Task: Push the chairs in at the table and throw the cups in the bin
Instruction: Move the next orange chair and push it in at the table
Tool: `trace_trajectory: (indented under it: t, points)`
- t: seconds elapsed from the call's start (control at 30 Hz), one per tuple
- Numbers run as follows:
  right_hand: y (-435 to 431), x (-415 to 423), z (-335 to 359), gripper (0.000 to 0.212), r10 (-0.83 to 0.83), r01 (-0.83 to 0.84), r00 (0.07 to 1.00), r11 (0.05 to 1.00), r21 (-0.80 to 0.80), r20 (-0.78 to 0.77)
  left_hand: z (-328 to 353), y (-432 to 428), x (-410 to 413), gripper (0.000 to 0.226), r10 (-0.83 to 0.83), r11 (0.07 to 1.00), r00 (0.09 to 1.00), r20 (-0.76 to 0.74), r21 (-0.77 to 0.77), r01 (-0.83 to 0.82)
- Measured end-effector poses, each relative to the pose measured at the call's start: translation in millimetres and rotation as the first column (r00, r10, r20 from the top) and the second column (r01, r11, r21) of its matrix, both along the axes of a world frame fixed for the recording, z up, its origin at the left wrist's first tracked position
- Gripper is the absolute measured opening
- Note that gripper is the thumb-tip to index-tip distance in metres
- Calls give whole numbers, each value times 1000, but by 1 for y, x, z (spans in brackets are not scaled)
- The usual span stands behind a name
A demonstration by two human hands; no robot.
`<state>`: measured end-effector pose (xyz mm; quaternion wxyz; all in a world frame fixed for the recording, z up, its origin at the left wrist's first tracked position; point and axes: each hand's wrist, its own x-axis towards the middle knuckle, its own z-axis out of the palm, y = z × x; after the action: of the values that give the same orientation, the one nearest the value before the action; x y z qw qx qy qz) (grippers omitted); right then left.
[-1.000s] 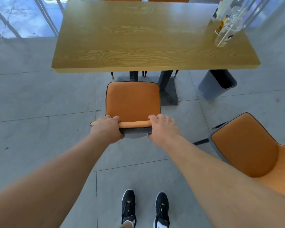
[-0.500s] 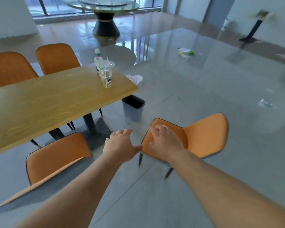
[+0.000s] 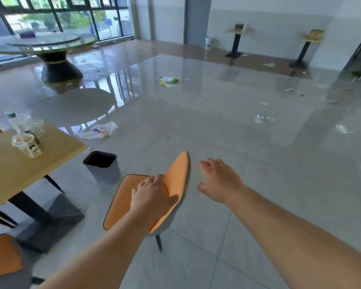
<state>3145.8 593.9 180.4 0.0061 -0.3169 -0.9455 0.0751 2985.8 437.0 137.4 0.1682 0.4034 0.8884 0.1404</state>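
Observation:
An orange chair stands away from the wooden table, its backrest edge-on to me. My left hand lies over the seat against the front of the backrest, fingers spread and not closed around it. To the right of the backrest, my right hand hovers open and apart from it. Two clear plastic cups and a bottle stand on the table's near corner. A grey bin sits on the floor between the table and the chair.
A second orange chair is at the bottom left by the table's black base. A white bag and scattered litter lie on the tiled floor. A round glass table stands at the back left.
Both hands have let go of the first chair at the table. My view has swung right, and both hands have reached the second chair, the left one now against its backrest.

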Motion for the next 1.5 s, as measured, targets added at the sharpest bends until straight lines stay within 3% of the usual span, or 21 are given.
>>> trace_trajectory:
  t: [0.23, 0.57, 0.77, 1.0, 1.27, 1.37, 1.5]
  points:
    - [72, -24, -19, 63, 62, -62, 998, 997, -46, 8, -25, 85, -8, 91, 33, 999, 998, 61, -16, -32]
    - [189, -111, -84, 63, 230, -210, 946, 972, -107, 230, -111, 197, -71, 88, 191, 980, 952, 240, -108, -169]
    - [236, -159, -108, 60, 325, -296, 906, 945, -142, 271, -136, 231, -96, 91, 284, 957, 916, 284, -143, -253]
    - [263, -194, -129, 77, 555, -508, 749, 832, -223, 363, -139, 239, -101, 95, 428, 897, 830, 357, -278, -343]
    - [286, -221, -169, 87, 793, -775, 455, 577, -259, 405, -148, 242, -67, 107, 624, 781, 693, 361, -317, -538]
    - [280, -231, -193, 75, 787, -831, 348, 510, -221, 509, -159, 245, -59, 109, 638, 770, 662, 394, -349, -534]
    - [265, -239, -215, 47, 733, -836, 353, 526, -155, 581, -183, 230, -35, 87, 579, 808, 713, 397, -395, -436]
